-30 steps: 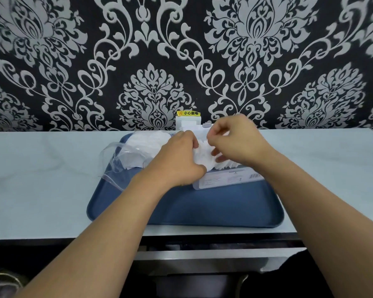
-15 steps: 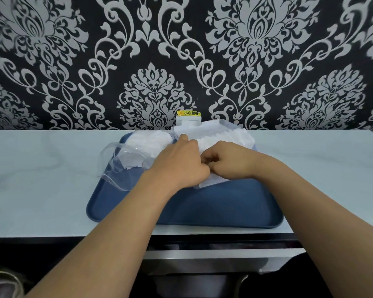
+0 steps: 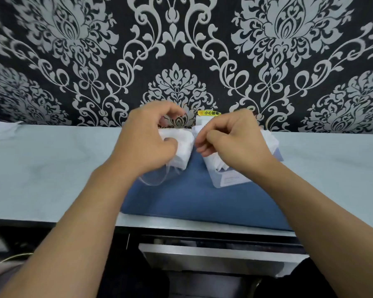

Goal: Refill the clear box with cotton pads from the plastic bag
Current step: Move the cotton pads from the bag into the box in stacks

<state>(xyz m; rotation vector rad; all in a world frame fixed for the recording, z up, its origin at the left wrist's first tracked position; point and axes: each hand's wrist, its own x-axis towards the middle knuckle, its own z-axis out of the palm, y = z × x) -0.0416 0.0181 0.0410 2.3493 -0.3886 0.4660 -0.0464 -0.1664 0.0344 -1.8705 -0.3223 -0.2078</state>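
A: What fills the view?

B: Biggest is the wall [image 3: 52, 61], black with a grey damask print. Below it runs a pale counter [image 3: 41, 168], and on that a blue tray [image 3: 192, 201] reaching to the near edge. Under the counter's front there is a grey drawer [image 3: 213, 254].

A: And on the tray?

B: A clear box [image 3: 230, 179] at the right, lying tilted, white pads [image 3: 269, 140] packed inside it. Left of it the bag [image 3: 157, 177], clear plastic, its loose end sagging onto the tray, with more white pads showing at its upper part.

A: The hands?

B: The left hand [image 3: 144, 140] is curled round the bag and the wad of pads in it, thumb across the front. The right hand [image 3: 233, 138] sits over the box with its fingers bent inward; whether they pinch a pad I cannot tell, they hide it. The two hands are near each other, not touching.

A: Anything smaller?

B: A white block behind the hands against the wall, bearing a yellow label [image 3: 209, 113]. At the far left of the counter, a bit of something white [image 3: 2, 127].
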